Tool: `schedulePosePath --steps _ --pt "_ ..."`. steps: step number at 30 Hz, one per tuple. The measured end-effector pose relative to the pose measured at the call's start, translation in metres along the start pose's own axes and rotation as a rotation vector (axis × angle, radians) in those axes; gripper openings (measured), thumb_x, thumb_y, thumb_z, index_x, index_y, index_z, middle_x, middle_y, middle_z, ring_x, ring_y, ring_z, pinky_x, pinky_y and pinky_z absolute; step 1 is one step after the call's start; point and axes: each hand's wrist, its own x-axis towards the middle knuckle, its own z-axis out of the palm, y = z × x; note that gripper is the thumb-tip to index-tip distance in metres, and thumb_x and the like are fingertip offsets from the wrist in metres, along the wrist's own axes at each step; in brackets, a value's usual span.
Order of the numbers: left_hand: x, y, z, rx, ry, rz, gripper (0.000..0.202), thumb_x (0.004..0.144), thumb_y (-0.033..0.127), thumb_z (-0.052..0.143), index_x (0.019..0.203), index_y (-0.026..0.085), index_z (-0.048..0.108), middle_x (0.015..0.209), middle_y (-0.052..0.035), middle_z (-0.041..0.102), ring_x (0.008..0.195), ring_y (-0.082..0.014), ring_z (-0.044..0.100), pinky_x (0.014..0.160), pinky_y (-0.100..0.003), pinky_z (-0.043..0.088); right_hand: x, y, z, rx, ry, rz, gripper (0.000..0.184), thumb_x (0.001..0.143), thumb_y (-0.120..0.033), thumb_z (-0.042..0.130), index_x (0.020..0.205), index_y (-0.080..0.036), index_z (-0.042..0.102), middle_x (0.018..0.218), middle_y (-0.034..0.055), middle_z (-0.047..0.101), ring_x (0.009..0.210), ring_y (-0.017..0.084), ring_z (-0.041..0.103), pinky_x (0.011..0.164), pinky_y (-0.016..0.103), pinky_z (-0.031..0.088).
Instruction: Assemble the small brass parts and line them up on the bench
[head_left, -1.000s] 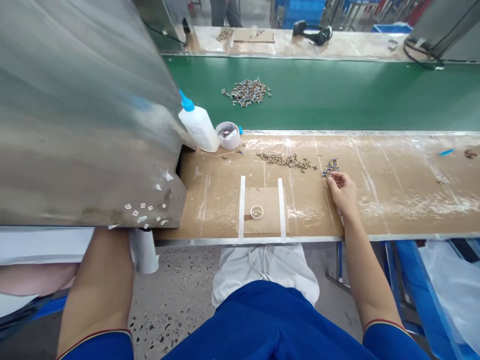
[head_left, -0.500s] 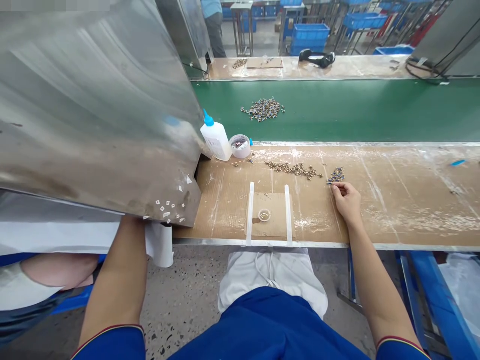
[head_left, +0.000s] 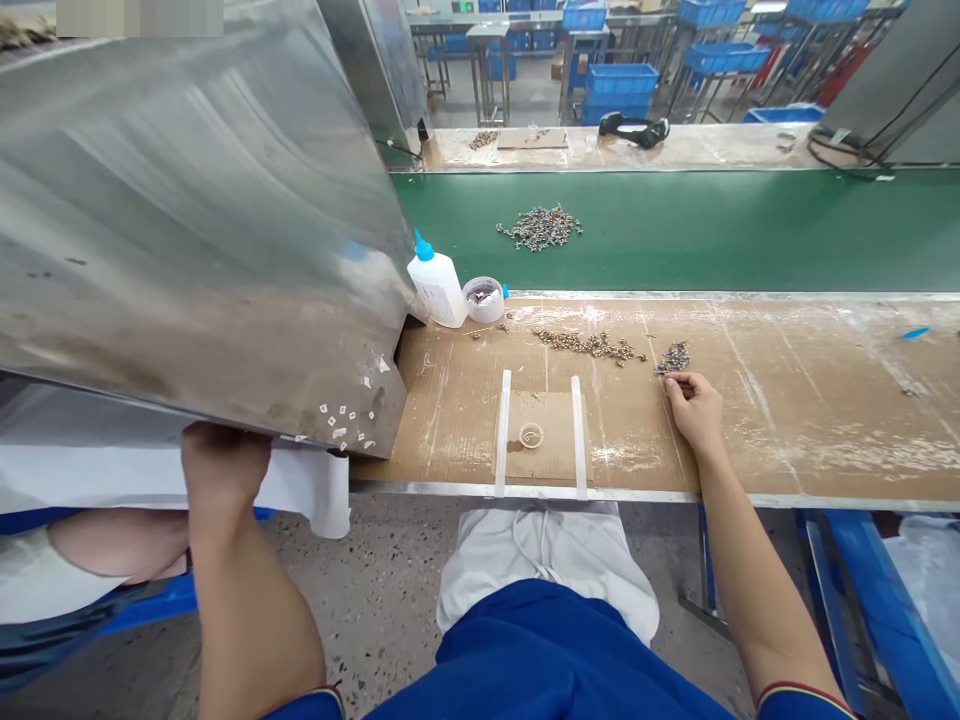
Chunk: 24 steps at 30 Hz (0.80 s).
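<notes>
My right hand (head_left: 695, 408) rests on the cardboard-covered bench, thumb and fingertips pinched together at the near edge of a small heap of metal parts with blue bits (head_left: 673, 357). Whatever lies between those fingertips is too small to make out. Left of that heap stretches a row of small brass-coloured parts (head_left: 589, 344). My left hand (head_left: 223, 462) is at the lower edge of the big metal housing (head_left: 225, 250), over a white sheet (head_left: 300, 480); its fingers are hidden behind that edge. A small round clear dish (head_left: 531, 435) sits on a cardboard piece between two white tape strips.
A white bottle with a blue nozzle (head_left: 436, 285) and a tape roll holding scraps (head_left: 484, 300) stand beside the housing. Beyond the bench runs a green belt (head_left: 712, 225) bearing a pile of small parts (head_left: 541, 229). Someone's leg (head_left: 120, 540) shows at lower left.
My left hand has come back towards the left, so its back now shows below the housing edge. My right hand stays pinched by the heap. The view has shifted slightly.
</notes>
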Motion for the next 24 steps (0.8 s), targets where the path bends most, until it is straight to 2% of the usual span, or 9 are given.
schedulePosePath --steps 3,6,9,12,14,16,18,20,24 --pt "-0.011 -0.011 -0.005 -0.136 -0.062 -0.325 0.017 0.057 0.000 0.070 0.065 0.014 0.068 0.061 0.0057 0.068 0.070 -0.0156 0.064 0.069 -0.023 0.052 0.000 0.001 0.000 -0.014 -0.004 -0.011 0.028 0.078 -0.048 0.060 0.083 -0.021 0.069 0.087 0.0114 0.075 0.075 0.025 0.069 0.078 0.046 0.060" --pt "-0.036 -0.011 -0.016 -0.243 -0.062 -0.509 0.012 0.049 0.010 0.068 0.059 0.016 0.064 0.051 0.0060 0.064 0.059 -0.0154 0.062 0.055 -0.020 0.046 0.000 0.001 -0.001 -0.024 -0.001 -0.021 0.028 0.078 -0.047 0.060 0.083 -0.021 0.069 0.086 0.0114 0.075 0.075 0.024 0.069 0.078 0.045 0.060" --pt "-0.062 -0.009 -0.031 -0.291 -0.071 -0.562 0.018 0.046 0.026 0.072 0.060 0.018 0.063 0.054 0.0022 0.069 0.057 -0.0173 0.065 0.051 -0.022 0.049 -0.001 -0.001 -0.002 -0.028 0.002 -0.017 0.027 0.076 -0.045 0.059 0.082 -0.021 0.069 0.086 0.0118 0.075 0.075 0.024 0.069 0.078 0.045 0.060" --pt "-0.085 -0.016 -0.047 -0.372 -0.200 -0.509 0.028 0.043 0.033 0.076 0.062 0.020 0.061 0.059 0.0003 0.072 0.056 -0.0183 0.068 0.055 -0.026 0.057 -0.001 -0.004 -0.002 -0.034 0.000 -0.002 0.027 0.074 -0.045 0.059 0.081 -0.021 0.069 0.085 0.0119 0.075 0.075 0.025 0.069 0.078 0.046 0.059" --pt "-0.099 -0.024 -0.055 -0.425 -0.410 -0.442 0.034 0.048 0.037 0.081 0.074 0.021 0.067 0.061 0.0014 0.072 0.055 -0.0188 0.068 0.056 -0.028 0.060 -0.002 -0.006 -0.003 -0.037 0.001 0.011 0.027 0.074 -0.044 0.058 0.081 -0.021 0.068 0.085 0.0120 0.075 0.075 0.025 0.069 0.079 0.046 0.059" --pt "-0.110 -0.029 -0.055 -0.463 -0.658 -0.321 0.036 0.061 0.042 0.082 0.092 0.023 0.074 0.064 0.0021 0.073 0.055 -0.0173 0.068 0.056 -0.027 0.061 -0.003 -0.009 -0.003 -0.038 0.001 0.020 0.026 0.073 -0.044 0.058 0.081 -0.021 0.068 0.086 0.0124 0.075 0.075 0.025 0.069 0.080 0.047 0.059" --pt "-0.118 -0.029 -0.045 -0.514 -0.874 -0.165 0.029 0.076 0.045 0.077 0.095 0.023 0.077 0.067 0.0001 0.073 0.055 -0.0153 0.068 0.055 -0.025 0.060 -0.003 -0.011 -0.003 -0.040 0.000 0.024 0.026 0.072 -0.043 0.059 0.081 -0.020 0.068 0.087 0.0129 0.075 0.075 0.026 0.069 0.080 0.047 0.059" --pt "-0.125 -0.023 -0.025 -0.579 -1.038 -0.058 0.029 0.085 0.047 0.071 0.088 0.019 0.076 0.068 -0.0030 0.073 0.054 -0.0142 0.067 0.053 -0.024 0.058 -0.004 -0.013 -0.003 -0.040 0.003 0.024 0.027 0.071 -0.044 0.059 0.081 -0.020 0.068 0.086 0.0133 0.075 0.075 0.026 0.069 0.080 0.048 0.059" --pt "-0.136 -0.006 0.023 -0.724 -1.256 -0.073 0.033 0.092 0.047 0.065 0.091 0.014 0.069 0.071 -0.0063 0.074 0.059 -0.0160 0.070 0.056 -0.026 0.060 -0.003 -0.013 -0.004 -0.022 0.011 0.026 0.028 0.071 -0.045 0.059 0.081 -0.020 0.068 0.085 0.0128 0.074 0.076 0.026 0.070 0.081 0.048 0.059"
